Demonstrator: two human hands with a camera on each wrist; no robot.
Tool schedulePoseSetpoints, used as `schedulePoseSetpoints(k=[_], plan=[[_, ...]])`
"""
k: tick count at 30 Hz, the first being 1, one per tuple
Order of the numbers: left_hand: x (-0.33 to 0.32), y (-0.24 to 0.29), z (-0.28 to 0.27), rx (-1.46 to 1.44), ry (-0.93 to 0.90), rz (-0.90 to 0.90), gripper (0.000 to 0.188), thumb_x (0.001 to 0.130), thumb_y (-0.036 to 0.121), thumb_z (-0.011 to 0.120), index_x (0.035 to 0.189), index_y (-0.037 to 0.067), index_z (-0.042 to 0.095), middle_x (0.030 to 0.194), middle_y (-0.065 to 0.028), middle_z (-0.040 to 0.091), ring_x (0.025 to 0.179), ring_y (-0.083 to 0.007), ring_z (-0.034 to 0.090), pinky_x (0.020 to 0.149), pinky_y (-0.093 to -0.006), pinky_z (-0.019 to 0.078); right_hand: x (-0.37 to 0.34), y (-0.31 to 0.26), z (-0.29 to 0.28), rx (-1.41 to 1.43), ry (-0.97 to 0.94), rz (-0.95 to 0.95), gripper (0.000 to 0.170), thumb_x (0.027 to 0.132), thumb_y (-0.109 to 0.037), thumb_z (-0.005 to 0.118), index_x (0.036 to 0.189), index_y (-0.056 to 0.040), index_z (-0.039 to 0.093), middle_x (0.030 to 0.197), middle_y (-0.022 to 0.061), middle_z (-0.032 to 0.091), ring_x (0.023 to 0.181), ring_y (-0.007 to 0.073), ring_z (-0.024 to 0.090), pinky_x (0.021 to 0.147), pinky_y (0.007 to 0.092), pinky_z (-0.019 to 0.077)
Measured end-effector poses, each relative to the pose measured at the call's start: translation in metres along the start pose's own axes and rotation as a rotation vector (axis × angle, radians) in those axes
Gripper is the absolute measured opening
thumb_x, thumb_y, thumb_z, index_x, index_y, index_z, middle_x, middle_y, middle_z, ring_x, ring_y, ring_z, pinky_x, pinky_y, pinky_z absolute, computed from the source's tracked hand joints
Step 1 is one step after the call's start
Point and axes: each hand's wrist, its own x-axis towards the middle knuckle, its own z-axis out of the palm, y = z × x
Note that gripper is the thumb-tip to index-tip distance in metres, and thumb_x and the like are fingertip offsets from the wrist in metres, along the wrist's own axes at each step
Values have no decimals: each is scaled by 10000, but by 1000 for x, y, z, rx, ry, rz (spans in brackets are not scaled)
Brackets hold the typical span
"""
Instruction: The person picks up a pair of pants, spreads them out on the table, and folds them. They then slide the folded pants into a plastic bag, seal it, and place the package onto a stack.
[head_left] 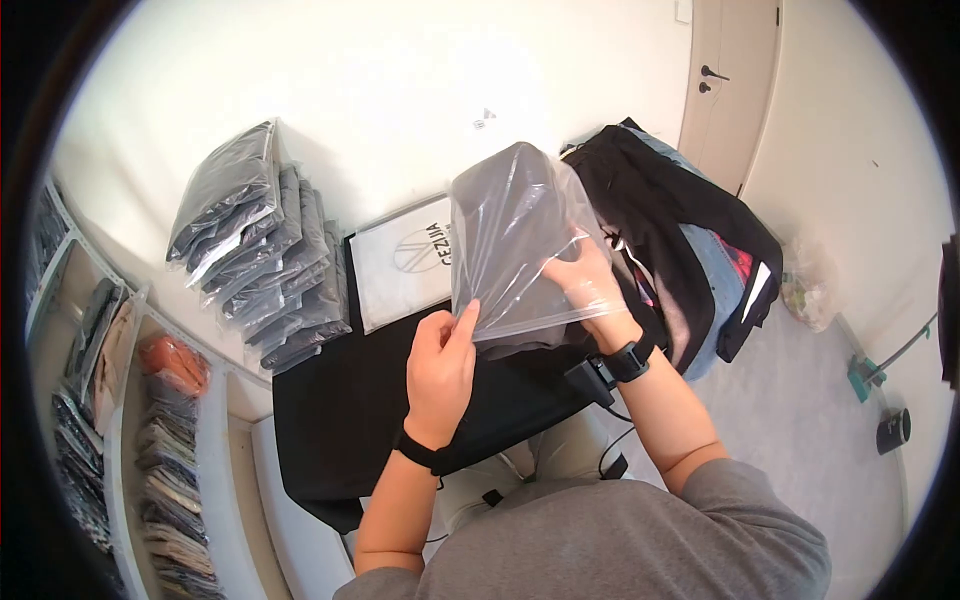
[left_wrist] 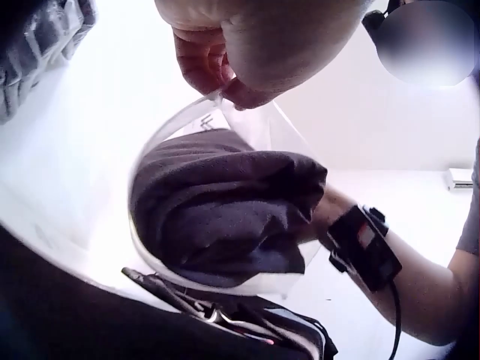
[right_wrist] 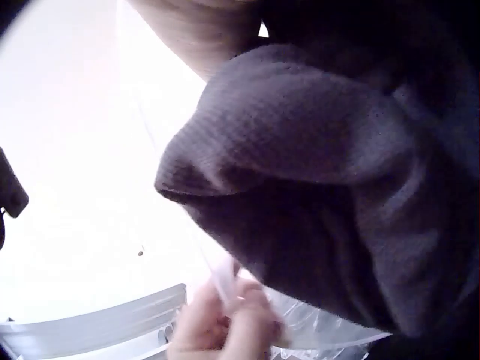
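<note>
A folded dark grey garment [head_left: 515, 200] sits inside a clear plastic bag [head_left: 480, 290] held up over the table. My left hand [head_left: 440, 365] pinches the rim of the bag's mouth between thumb and finger. Reaching in through the mouth, my right hand [head_left: 585, 275] grips the garment at its right side, thumb in front and the other fingers hidden behind the cloth. In the left wrist view the mouth gapes toward me, with the garment's folded layers [left_wrist: 225, 210] filling most of it. The right wrist view shows the left hand [right_wrist: 229, 322] at the bag's edge, below the cloth.
On the black-covered table [head_left: 340, 410] lies a flat printed white bag [head_left: 405, 265]. Bagged grey garments [head_left: 260, 240] are stacked at the left. Loose dark clothes and jeans [head_left: 670, 230] are heaped at the right. Shelves [head_left: 170, 450] of packed clothes line the left wall.
</note>
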Motion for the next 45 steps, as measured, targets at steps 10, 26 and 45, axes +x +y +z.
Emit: schedulePoseSetpoints(k=[10, 26, 45], plan=[[-75, -10, 15, 24, 134, -285, 523, 671, -175, 543, 1153, 17, 614, 946, -129, 484, 803, -226, 514, 682, -300, 443, 18, 26, 25, -739, -4, -223, 740, 658, -260, 675, 1313, -27, 421, 1136, 249, 592, 1049, 380, 575, 891, 410, 467], [-79, -14, 4, 124, 140, -372, 477, 680, -140, 549, 1123, 23, 621, 977, -131, 530, 720, -242, 574, 622, -332, 478, -11, 48, 72, -591, -509, -197, 714, 849, -477, 596, 1359, -12, 414, 1379, 242, 421, 1315, 315, 374, 1076, 357, 296], [-143, -44, -11, 229, 136, -428, 465, 719, -149, 551, 1153, 12, 601, 842, -91, 483, 676, -185, 485, 569, -263, 414, -41, 110, 133, -1170, -1014, -371, 649, 878, -543, 497, 1447, -293, 311, 1516, 168, 229, 1397, 413, 175, 1056, 645, 177]])
